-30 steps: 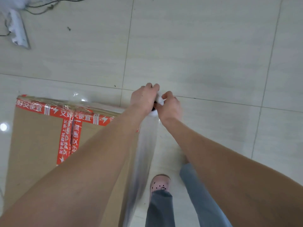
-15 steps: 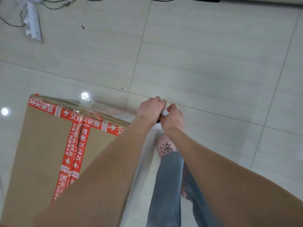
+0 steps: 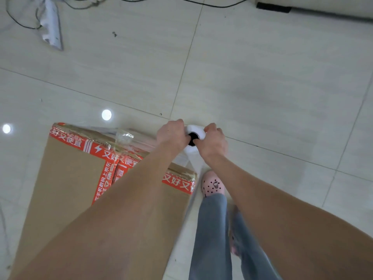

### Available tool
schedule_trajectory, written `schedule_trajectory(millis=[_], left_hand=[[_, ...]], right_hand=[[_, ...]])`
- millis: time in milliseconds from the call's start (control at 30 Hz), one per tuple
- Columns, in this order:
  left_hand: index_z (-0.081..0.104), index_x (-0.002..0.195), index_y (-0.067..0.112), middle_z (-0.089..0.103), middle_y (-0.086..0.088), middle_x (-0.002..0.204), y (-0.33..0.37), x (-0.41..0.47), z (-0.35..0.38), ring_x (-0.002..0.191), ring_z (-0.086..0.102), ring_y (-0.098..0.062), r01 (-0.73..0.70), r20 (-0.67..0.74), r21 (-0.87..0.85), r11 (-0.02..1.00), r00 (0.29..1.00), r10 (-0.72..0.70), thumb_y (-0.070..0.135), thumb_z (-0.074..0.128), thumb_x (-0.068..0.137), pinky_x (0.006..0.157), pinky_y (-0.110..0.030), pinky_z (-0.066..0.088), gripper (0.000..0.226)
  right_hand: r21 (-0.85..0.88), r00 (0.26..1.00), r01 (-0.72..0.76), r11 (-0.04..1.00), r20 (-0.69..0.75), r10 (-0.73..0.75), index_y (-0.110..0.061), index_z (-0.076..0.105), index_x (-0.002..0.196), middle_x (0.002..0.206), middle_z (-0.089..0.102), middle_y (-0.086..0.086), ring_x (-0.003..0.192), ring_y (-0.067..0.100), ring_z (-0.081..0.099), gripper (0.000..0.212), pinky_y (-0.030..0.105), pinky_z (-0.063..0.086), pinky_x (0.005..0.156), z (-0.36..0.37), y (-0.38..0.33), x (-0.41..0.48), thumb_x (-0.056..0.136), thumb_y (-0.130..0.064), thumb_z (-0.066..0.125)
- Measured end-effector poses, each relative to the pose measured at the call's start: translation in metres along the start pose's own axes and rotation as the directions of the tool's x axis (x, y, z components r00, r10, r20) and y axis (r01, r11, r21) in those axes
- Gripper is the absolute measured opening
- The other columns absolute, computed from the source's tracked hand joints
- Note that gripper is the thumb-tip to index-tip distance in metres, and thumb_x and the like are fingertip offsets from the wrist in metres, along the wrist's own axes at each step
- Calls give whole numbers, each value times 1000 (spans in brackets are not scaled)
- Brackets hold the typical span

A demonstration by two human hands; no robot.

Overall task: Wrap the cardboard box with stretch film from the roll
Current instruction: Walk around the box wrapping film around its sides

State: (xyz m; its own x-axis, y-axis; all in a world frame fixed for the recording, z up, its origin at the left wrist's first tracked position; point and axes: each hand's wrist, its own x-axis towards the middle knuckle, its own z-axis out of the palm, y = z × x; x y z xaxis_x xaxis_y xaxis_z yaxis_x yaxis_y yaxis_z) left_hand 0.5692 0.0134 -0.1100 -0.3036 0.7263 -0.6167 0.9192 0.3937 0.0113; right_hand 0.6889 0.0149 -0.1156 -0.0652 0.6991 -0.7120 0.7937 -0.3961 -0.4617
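Looking down from the head camera, I see both bare arms reaching forward over a pale tiled floor (image 3: 262,77). The left grip (image 3: 173,136) and the right grip (image 3: 214,142) meet at the top end of the roll (image 3: 195,129), one on each side, with fingers curled over its white rim. Both grips are clamped on the roll, and the dark hole of its core shows between them. The rest of the roll is mostly hidden beneath the grips and wrists.

The cardboard box (image 3: 68,182) lies to the left of the grips and nearer to me, partly under the left forearm. Its far right corner sits just below the grips. Red tape (image 3: 80,142) with white printed characters runs along the box's far edge and down its middle seam. Clear stretch film (image 3: 123,136) lies crinkled over that far edge and leads toward the roll, passing beneath the left grip.

Below the right grip, a pink perforated shoe (image 3: 212,184) and grey-blue trouser legs (image 3: 212,229) are beside the box's right side. Far ahead of the grips and to the left, a white power strip (image 3: 50,27) lies on the floor, with dark cables (image 3: 220,6) nearby.
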Motion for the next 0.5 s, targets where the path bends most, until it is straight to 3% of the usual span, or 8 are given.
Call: schedule_trajectory(millis=[100,233,367,500], left_hand=[[46,91,13,61,-10,96,-5,2,5,83,59,-29,-26,-41,-17,1000,999,25,31,60,83,60,-32,36,24],[50,109,10,52,-10,105,0,9,2,85,60,-31,-178,-129,45,983,975,182,15,55,85,55,-33,33,25],[51,101,10,51,-6,93,2,14,0,80,59,-30,-177,-168,-33,984,971,169,17,57,84,55,-33,32,20],[52,95,9,47,-5,84,2,21,-8,72,51,-28,-91,-158,-173,981,985,63,17,59,82,57,-33,36,17]], right_hand=[[-43,997,57,997,-50,-59,-20,51,118,112,52,6,80,26,51,34,29,34,65,2,-10,8,85,-20,58],[-174,977,193,966,-52,-205,-24,58,116,109,55,3,90,29,59,35,28,35,67,0,-23,15,84,-13,54],[-217,946,311,925,-23,-324,-16,57,113,115,52,5,91,33,59,33,33,41,68,-4,-27,23,82,-4,54],[-162,987,129,978,-72,-142,-15,47,119,120,47,5,93,28,55,36,32,36,65,-11,-28,29,85,-15,59]])
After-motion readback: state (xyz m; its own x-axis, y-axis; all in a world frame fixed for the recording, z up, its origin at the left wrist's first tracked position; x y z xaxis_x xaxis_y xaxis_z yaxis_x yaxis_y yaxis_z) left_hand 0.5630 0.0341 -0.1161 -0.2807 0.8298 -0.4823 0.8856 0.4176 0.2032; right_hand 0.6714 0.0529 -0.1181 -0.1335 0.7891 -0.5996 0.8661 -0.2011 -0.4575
